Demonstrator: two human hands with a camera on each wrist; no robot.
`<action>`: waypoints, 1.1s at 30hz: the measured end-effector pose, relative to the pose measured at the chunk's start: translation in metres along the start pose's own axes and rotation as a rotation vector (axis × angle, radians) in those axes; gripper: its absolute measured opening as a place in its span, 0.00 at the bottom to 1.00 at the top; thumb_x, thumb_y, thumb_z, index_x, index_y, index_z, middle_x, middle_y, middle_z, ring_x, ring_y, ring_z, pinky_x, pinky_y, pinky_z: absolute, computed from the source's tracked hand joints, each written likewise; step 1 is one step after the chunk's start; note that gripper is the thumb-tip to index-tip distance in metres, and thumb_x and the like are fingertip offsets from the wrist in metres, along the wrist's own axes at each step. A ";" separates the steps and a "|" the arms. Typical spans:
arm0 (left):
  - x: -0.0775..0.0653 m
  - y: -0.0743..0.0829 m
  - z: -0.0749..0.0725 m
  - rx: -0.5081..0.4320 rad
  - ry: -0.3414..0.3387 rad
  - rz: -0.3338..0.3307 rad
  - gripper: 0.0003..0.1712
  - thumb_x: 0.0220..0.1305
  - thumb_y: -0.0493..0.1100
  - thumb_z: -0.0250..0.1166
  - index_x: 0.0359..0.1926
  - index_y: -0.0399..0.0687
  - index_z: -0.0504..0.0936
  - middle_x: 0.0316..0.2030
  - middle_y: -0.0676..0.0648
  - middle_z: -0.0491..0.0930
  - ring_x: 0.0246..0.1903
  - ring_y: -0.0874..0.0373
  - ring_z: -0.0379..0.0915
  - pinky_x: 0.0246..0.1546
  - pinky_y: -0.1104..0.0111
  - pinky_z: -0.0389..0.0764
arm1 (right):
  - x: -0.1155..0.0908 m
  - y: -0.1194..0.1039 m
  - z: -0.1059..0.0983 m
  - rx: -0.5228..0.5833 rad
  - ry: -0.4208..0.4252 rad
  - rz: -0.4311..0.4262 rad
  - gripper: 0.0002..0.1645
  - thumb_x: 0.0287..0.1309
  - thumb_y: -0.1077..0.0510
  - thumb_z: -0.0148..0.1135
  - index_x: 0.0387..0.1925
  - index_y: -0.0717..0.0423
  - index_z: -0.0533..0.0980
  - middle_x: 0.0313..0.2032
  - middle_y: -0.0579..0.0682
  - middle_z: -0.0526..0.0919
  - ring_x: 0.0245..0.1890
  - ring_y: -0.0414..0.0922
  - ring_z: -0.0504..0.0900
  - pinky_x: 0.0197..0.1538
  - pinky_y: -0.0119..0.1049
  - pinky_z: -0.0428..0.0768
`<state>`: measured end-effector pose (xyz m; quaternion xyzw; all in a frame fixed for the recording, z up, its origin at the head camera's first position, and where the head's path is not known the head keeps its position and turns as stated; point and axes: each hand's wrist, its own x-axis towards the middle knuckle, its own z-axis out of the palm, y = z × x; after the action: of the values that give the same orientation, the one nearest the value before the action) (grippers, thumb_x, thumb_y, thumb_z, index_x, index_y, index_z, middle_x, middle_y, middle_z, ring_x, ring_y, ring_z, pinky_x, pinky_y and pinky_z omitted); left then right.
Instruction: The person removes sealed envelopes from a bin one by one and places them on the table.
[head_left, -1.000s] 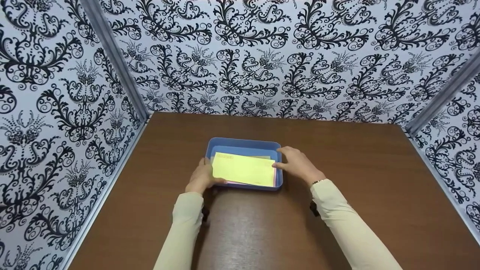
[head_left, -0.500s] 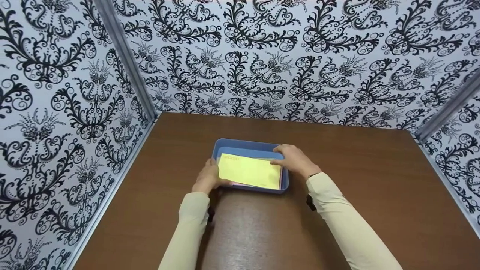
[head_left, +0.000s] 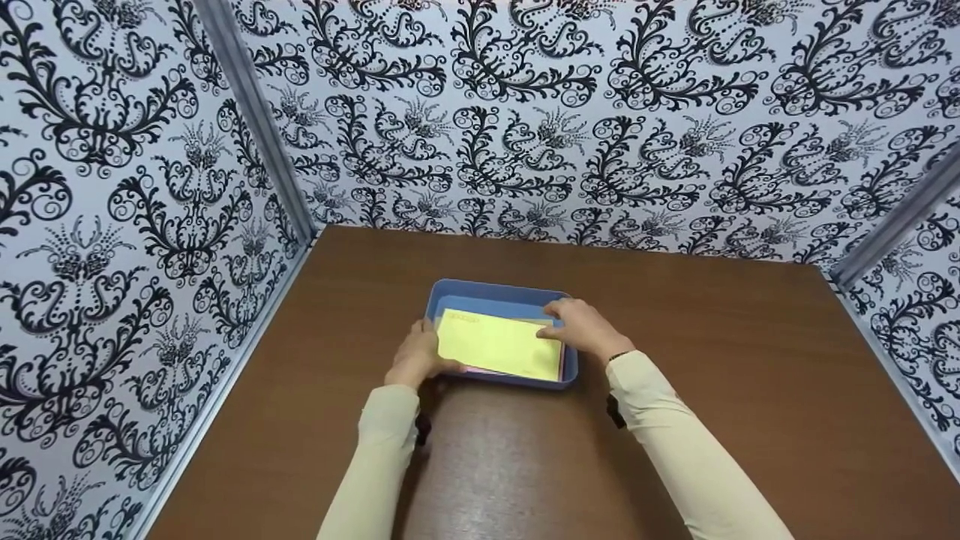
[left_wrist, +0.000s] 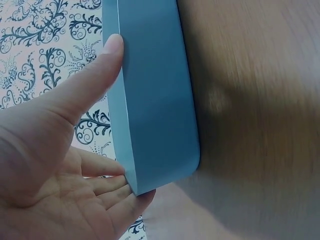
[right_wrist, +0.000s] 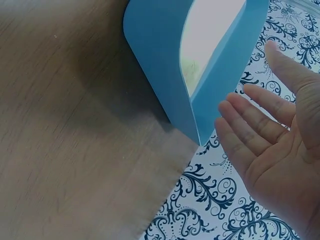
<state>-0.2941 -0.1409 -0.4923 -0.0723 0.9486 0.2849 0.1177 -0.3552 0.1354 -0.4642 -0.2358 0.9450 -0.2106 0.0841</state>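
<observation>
A shallow blue plastic tray (head_left: pixel 487 291) sits on the table. Inside lies a yellow envelope (head_left: pixel 491 345) on top of other paper, of which a pink edge (head_left: pixel 480 370) and a pale strip show. My left hand (head_left: pixel 416 356) holds the tray's near left corner, its thumb (left_wrist: pixel 95 70) over the rim and its fingertips at the corner in the left wrist view. My right hand (head_left: pixel 589 328) hovers over the tray's right end, thumb above the envelope. In the right wrist view its fingers (right_wrist: pixel 255 125) are extended and grip nothing.
A brown wooden table (head_left: pixel 712 315) lies under the tray. Patterned black-and-white walls (head_left: pixel 525 150) enclose it at the back and both sides, with grey posts (head_left: pixel 255 112) at the corners.
The head view has shifted, so the tray appears slightly farther right. My right hand has moved from the tray's right rim inward over the envelope. My left hand stays at the corner.
</observation>
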 end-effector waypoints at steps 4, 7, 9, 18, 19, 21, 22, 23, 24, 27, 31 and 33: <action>0.000 0.001 -0.001 0.009 -0.006 0.002 0.68 0.51 0.54 0.78 0.77 0.31 0.44 0.76 0.31 0.51 0.74 0.37 0.55 0.73 0.50 0.61 | 0.004 0.002 0.001 -0.007 -0.022 -0.002 0.30 0.62 0.52 0.67 0.59 0.68 0.77 0.56 0.64 0.82 0.58 0.60 0.79 0.61 0.56 0.77; 0.000 0.001 -0.003 0.024 -0.014 0.001 0.68 0.52 0.55 0.78 0.77 0.30 0.44 0.76 0.31 0.51 0.74 0.37 0.55 0.72 0.51 0.62 | 0.009 0.003 0.000 -0.030 -0.055 -0.009 0.28 0.63 0.53 0.66 0.58 0.67 0.77 0.56 0.64 0.82 0.58 0.60 0.80 0.60 0.55 0.78; 0.000 0.001 -0.003 0.026 -0.016 -0.007 0.68 0.52 0.55 0.78 0.77 0.31 0.44 0.76 0.31 0.51 0.74 0.38 0.54 0.72 0.52 0.63 | 0.013 0.002 -0.002 -0.039 -0.080 -0.010 0.27 0.64 0.53 0.65 0.59 0.67 0.77 0.56 0.64 0.82 0.58 0.60 0.80 0.60 0.54 0.78; -0.001 0.003 0.000 -0.001 0.001 -0.015 0.69 0.49 0.55 0.80 0.77 0.31 0.45 0.75 0.32 0.53 0.72 0.39 0.57 0.72 0.52 0.63 | 0.030 -0.004 -0.011 -0.053 -0.138 -0.016 0.28 0.64 0.53 0.65 0.60 0.65 0.77 0.58 0.62 0.81 0.61 0.59 0.78 0.63 0.53 0.76; -0.001 0.003 0.000 -0.003 0.003 -0.014 0.69 0.48 0.55 0.80 0.77 0.31 0.45 0.75 0.32 0.53 0.72 0.39 0.58 0.72 0.52 0.63 | 0.032 -0.005 -0.010 -0.049 -0.139 -0.016 0.27 0.64 0.53 0.65 0.60 0.65 0.77 0.58 0.62 0.81 0.61 0.58 0.78 0.63 0.53 0.77; -0.001 0.004 0.001 -0.002 0.004 -0.012 0.69 0.48 0.55 0.80 0.77 0.31 0.46 0.75 0.32 0.53 0.72 0.39 0.58 0.72 0.52 0.63 | 0.035 -0.006 -0.009 -0.044 -0.137 -0.024 0.27 0.64 0.53 0.66 0.59 0.64 0.77 0.58 0.61 0.82 0.60 0.58 0.79 0.62 0.53 0.77; -0.001 0.004 0.002 -0.002 0.001 -0.013 0.69 0.48 0.55 0.80 0.77 0.31 0.46 0.75 0.32 0.53 0.72 0.39 0.57 0.73 0.52 0.63 | 0.036 -0.006 -0.008 -0.042 -0.137 -0.030 0.26 0.64 0.53 0.65 0.59 0.64 0.77 0.57 0.61 0.82 0.60 0.58 0.79 0.62 0.53 0.77; -0.001 0.004 0.002 -0.005 -0.002 -0.016 0.70 0.48 0.55 0.80 0.77 0.31 0.45 0.75 0.33 0.53 0.73 0.39 0.57 0.73 0.52 0.62 | 0.037 -0.007 -0.007 -0.039 -0.138 -0.034 0.26 0.64 0.54 0.65 0.59 0.65 0.78 0.57 0.61 0.82 0.60 0.58 0.79 0.61 0.53 0.78; -0.001 0.004 0.002 -0.006 -0.004 -0.019 0.70 0.47 0.55 0.80 0.77 0.31 0.45 0.75 0.33 0.52 0.73 0.39 0.56 0.73 0.52 0.62 | 0.037 -0.008 -0.006 -0.037 -0.138 -0.039 0.26 0.64 0.54 0.66 0.59 0.65 0.78 0.57 0.61 0.82 0.59 0.58 0.80 0.61 0.53 0.78; 0.000 0.004 0.003 -0.003 -0.001 -0.018 0.70 0.47 0.55 0.81 0.77 0.31 0.46 0.75 0.32 0.52 0.73 0.39 0.56 0.73 0.51 0.61 | 0.040 -0.009 -0.002 -0.056 -0.140 -0.055 0.24 0.64 0.55 0.66 0.58 0.64 0.79 0.57 0.61 0.83 0.59 0.58 0.80 0.61 0.53 0.78; 0.000 0.004 0.001 0.004 0.008 -0.015 0.69 0.47 0.55 0.81 0.76 0.30 0.47 0.75 0.32 0.52 0.73 0.38 0.56 0.73 0.51 0.62 | 0.046 -0.011 0.004 -0.078 -0.153 -0.058 0.23 0.64 0.55 0.65 0.57 0.62 0.80 0.57 0.60 0.83 0.59 0.57 0.80 0.61 0.52 0.78; 0.000 0.004 0.000 0.005 0.006 -0.016 0.69 0.48 0.55 0.80 0.77 0.30 0.46 0.75 0.32 0.52 0.73 0.39 0.56 0.73 0.52 0.62 | 0.048 -0.012 0.006 -0.091 -0.164 -0.070 0.21 0.64 0.56 0.65 0.55 0.62 0.81 0.55 0.59 0.84 0.55 0.55 0.82 0.58 0.52 0.80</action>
<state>-0.2947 -0.1378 -0.4902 -0.0803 0.9490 0.2815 0.1172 -0.3905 0.1008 -0.4673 -0.2888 0.9346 -0.1502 0.1431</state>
